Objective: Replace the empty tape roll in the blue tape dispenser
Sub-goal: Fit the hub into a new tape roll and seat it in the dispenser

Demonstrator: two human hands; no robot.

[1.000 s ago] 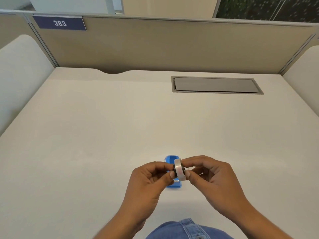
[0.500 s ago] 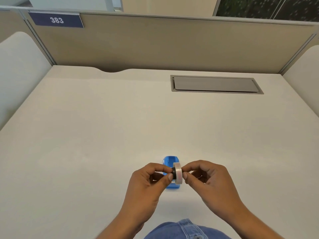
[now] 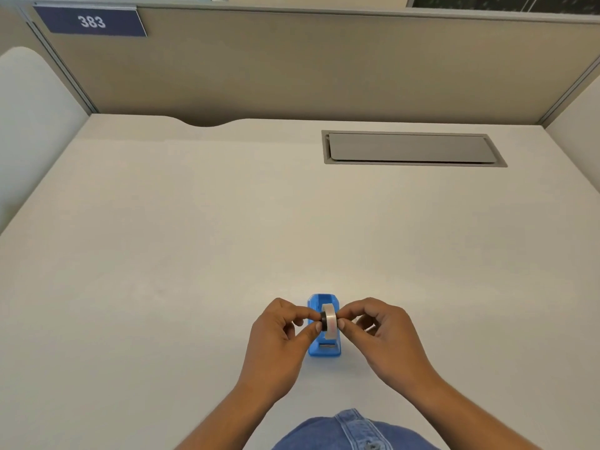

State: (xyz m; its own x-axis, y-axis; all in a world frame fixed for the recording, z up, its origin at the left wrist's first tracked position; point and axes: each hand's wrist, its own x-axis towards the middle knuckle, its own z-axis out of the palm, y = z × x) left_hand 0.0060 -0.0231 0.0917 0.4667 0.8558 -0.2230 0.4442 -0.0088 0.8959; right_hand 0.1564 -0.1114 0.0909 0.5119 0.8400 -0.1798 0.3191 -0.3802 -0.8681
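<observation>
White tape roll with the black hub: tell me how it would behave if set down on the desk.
The white tape roll is round and narrow, so on edge it would likely roll or topple. Fingertips alone hold it, suggesting it's light.

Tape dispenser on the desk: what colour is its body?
Bright blue; the tape dispenser shows in the head view, the only view.

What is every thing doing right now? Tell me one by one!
tape roll: upright, pinched from both sides, above the dispenser
black hub: stuck in the roll's left side
blue tape dispenser: standing on the desk, cradle empty
left hand: gripping hub
right hand: gripping roll
desk hatch: closed
</observation>
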